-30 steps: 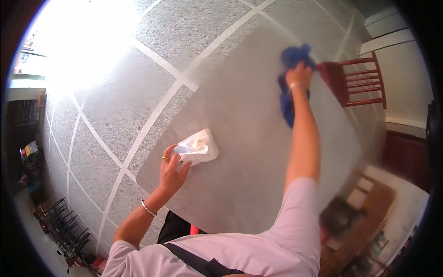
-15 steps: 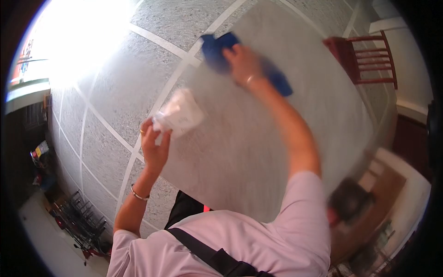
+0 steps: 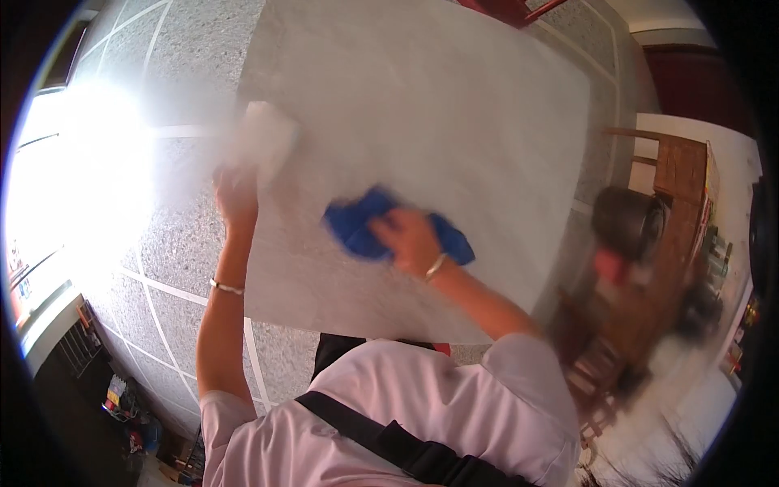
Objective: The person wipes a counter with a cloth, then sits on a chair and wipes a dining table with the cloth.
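My right hand (image 3: pixel 411 242) presses on a blue cloth (image 3: pixel 363 226) that lies crumpled on the grey tabletop (image 3: pixel 438 105), fairly near my body. Part of the cloth shows on either side of the fingers. At the table's left edge, my left hand (image 3: pixel 236 193) is closed on a white packet (image 3: pixel 269 140), which looks like a soft pack in clear plastic. Motion and glare blur the packet and the left fingers, so its exact kind is unclear.
A dark red chair (image 3: pixel 507 10) stands at the table's far edge. To the right are a wooden bench (image 3: pixel 680 174) and a dark round pot (image 3: pixel 621 217). Strong light glares from the left over the speckled floor (image 3: pixel 182 243).
My right hand has drawn the blue cloth from the table's far side towards me. My left hand still holds the white packet, now raised along the left edge. The view has turned.
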Available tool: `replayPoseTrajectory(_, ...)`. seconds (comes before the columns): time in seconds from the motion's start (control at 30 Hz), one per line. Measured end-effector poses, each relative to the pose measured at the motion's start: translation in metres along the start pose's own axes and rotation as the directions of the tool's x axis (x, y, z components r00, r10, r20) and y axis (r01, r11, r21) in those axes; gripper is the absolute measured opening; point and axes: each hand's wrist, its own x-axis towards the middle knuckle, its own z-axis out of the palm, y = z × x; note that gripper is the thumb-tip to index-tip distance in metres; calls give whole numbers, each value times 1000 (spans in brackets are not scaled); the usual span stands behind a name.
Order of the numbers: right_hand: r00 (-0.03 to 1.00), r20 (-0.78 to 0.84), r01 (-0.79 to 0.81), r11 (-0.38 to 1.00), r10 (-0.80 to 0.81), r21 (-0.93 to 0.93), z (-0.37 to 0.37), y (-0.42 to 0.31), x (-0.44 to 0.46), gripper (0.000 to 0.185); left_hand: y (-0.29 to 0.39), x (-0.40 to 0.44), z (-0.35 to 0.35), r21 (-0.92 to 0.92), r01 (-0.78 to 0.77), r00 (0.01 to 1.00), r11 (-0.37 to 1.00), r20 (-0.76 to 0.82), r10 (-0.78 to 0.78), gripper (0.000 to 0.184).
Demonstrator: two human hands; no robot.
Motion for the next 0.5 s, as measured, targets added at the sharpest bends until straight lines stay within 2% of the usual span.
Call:
replayPoseTrajectory(0.03, 939, -42, -323, 917, 341, 232, -29, 15, -5, 40, 8, 0, 5, 57, -58, 998, 997, 28, 56, 15)
replayPoseTrajectory(0.07, 917, -333, -270, 956, 219, -114, -57, 37, -15, 44, 14, 1, 10, 113, -117, 992, 987, 58, 111, 14)
replayPoseTrajectory(0.1, 869, -435, -365, 898, 234, -246, -77, 74, -35, 52, 0, 3, 21, 216, -97, 982, 972, 181, 58, 29)
replayPoseTrajectory(0.13, 792, -554, -466, 841, 257, -275, -99, 108, -50, 60, -6, 2, 32, 151, -38, 981, 988, 191, 9, 30)
replayPoseTrajectory(0.2, 666, -651, -688, 639, 365, -345, -142, 173, -78, 56, -14, 1, 46, 18, 87, 972, 996, 217, -89, 32)
replayPoseTrajectory(0.23, 616, -638, -761, 558, 461, -332, -158, 212, -96, 55, -12, -1, 46, 32, 86, 968, 996, 235, -91, 42)
replayPoseTrajectory(0.27, 558, -622, -822, 470, 549, -323, -165, 246, -108, 54, -10, -6, 45, 43, 61, 971, 997, 230, -69, 45)
replayPoseTrajectory(0.37, 299, -665, -953, 178, 685, -245, -155, 286, -91, 51, 5, -14, 38, 58, 18, 974, 998, 223, -31, 52)
replayPoseTrajectory(0.43, 267, -714, -964, 183, 647, -194, -139, 280, -53, 49, 28, -24, 18, 37, 43, 970, 998, 236, -50, 54)
replayPoseTrajectory(0.47, 413, -688, -909, 319, 597, -269, -137, 291, -39, 46, 29, -31, 13, 16, 7, 977, 1000, 215, -11, 51)
replayPoseTrajectory(0.5, 460, -608, -888, 352, 647, -297, -139, 276, -10, 46, 29, -40, 7, -7, -29, 981, 1000, 191, 30, 49)
